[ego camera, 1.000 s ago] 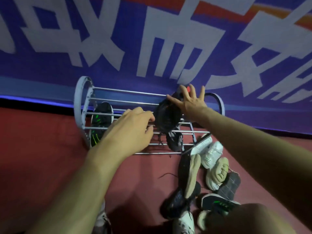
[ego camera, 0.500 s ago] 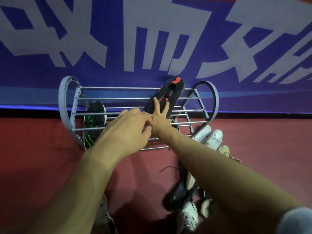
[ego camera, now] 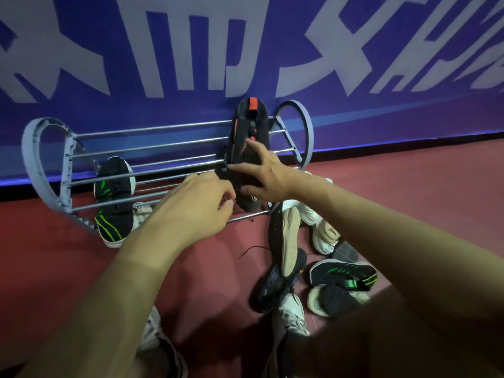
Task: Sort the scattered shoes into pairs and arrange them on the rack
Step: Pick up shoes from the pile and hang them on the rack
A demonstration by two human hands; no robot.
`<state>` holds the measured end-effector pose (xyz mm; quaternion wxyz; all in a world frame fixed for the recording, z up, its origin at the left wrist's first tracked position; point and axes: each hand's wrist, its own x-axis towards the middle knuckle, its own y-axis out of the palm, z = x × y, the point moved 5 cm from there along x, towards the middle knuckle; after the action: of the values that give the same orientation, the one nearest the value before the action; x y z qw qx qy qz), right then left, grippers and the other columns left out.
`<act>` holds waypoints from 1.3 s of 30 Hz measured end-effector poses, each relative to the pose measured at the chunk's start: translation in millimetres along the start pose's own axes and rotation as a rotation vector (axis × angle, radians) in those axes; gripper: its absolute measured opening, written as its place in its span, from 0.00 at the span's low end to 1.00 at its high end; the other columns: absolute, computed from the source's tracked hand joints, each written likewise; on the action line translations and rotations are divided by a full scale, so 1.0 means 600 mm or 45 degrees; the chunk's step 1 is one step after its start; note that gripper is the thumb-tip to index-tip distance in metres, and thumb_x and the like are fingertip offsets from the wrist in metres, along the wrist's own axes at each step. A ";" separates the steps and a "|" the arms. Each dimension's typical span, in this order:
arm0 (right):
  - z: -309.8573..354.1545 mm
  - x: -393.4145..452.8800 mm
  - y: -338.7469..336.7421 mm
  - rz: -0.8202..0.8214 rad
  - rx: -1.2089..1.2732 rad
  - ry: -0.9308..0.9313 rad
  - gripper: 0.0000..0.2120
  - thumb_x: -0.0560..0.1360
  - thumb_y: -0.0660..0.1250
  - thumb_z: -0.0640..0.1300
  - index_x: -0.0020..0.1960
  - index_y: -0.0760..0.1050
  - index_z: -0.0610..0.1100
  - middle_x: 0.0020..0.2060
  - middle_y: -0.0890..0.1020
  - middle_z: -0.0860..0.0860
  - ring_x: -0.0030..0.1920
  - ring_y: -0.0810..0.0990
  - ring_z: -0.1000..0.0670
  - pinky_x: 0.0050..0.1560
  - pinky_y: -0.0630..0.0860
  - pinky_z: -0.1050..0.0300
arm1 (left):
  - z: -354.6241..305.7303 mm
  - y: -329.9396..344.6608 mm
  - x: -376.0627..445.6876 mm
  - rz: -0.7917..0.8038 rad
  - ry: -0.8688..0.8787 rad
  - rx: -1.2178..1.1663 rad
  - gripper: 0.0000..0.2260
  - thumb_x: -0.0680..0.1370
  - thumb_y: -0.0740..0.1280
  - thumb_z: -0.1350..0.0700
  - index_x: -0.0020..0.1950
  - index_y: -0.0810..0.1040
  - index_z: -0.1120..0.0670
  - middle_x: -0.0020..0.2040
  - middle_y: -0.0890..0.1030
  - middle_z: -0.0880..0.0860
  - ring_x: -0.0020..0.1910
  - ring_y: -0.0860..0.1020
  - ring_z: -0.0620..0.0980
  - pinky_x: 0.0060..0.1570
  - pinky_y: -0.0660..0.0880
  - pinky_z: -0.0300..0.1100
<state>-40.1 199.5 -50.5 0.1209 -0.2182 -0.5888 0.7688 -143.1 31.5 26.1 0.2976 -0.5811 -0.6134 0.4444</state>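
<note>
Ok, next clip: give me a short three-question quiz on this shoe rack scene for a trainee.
1. True or false: the right hand touches the black shoe with red trim on the rack.
2. Stripes on the black shoe at the rack's left are: A green, B yellow, C white?
3. Fill in: the loose shoes lie on the ___ floor.
Key: 1 true; 2 A; 3 red.

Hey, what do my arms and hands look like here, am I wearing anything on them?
The left hand and right hand are ungloved, with no ring, watch or bracelet showing. The left arm and right arm are bare to the frame's edge; no sleeve is in view.
</note>
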 end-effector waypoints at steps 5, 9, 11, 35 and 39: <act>-0.125 -0.102 -0.023 -0.169 0.133 0.180 0.28 0.77 0.69 0.48 0.74 0.69 0.42 0.70 0.64 0.34 0.62 0.76 0.38 0.70 0.71 0.41 | -0.060 0.048 0.029 0.104 0.086 0.030 0.09 0.79 0.63 0.47 0.56 0.81 0.44 0.54 0.76 0.47 0.57 0.76 0.53 0.58 0.76 0.53; -0.249 -0.196 0.069 0.156 -0.011 0.394 0.30 0.76 0.72 0.46 0.74 0.69 0.35 0.64 0.70 0.31 0.58 0.77 0.29 0.61 0.76 0.39 | -0.119 0.088 0.053 0.177 0.182 0.062 0.10 0.80 0.61 0.47 0.58 0.79 0.42 0.56 0.75 0.46 0.58 0.74 0.52 0.61 0.74 0.52; -0.281 -0.247 0.116 0.387 -0.088 0.412 0.33 0.77 0.71 0.50 0.77 0.65 0.39 0.66 0.71 0.33 0.58 0.78 0.31 0.59 0.77 0.39 | -0.142 0.104 0.063 0.184 0.218 0.061 0.10 0.80 0.61 0.46 0.58 0.79 0.41 0.56 0.75 0.45 0.58 0.74 0.51 0.62 0.74 0.52; -0.223 -0.261 0.534 0.488 0.189 1.104 0.32 0.76 0.42 0.59 0.78 0.54 0.51 0.65 0.65 0.42 0.63 0.76 0.35 0.59 0.76 0.34 | -0.075 0.159 0.059 0.404 0.007 0.219 0.12 0.81 0.58 0.43 0.62 0.75 0.41 0.59 0.71 0.42 0.60 0.69 0.46 0.62 0.73 0.46; -0.241 -0.285 0.518 0.305 0.357 1.064 0.27 0.81 0.52 0.53 0.78 0.57 0.44 0.65 0.68 0.37 0.67 0.73 0.34 0.65 0.73 0.39 | -0.089 0.156 0.054 0.430 0.024 0.226 0.11 0.81 0.58 0.43 0.62 0.74 0.41 0.59 0.71 0.42 0.62 0.69 0.46 0.62 0.73 0.48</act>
<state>201.0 160.7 -345.9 0.2866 -0.5579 -0.3502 0.6957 -58.7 67.5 -39.5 0.2746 -0.6513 -0.4628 0.5350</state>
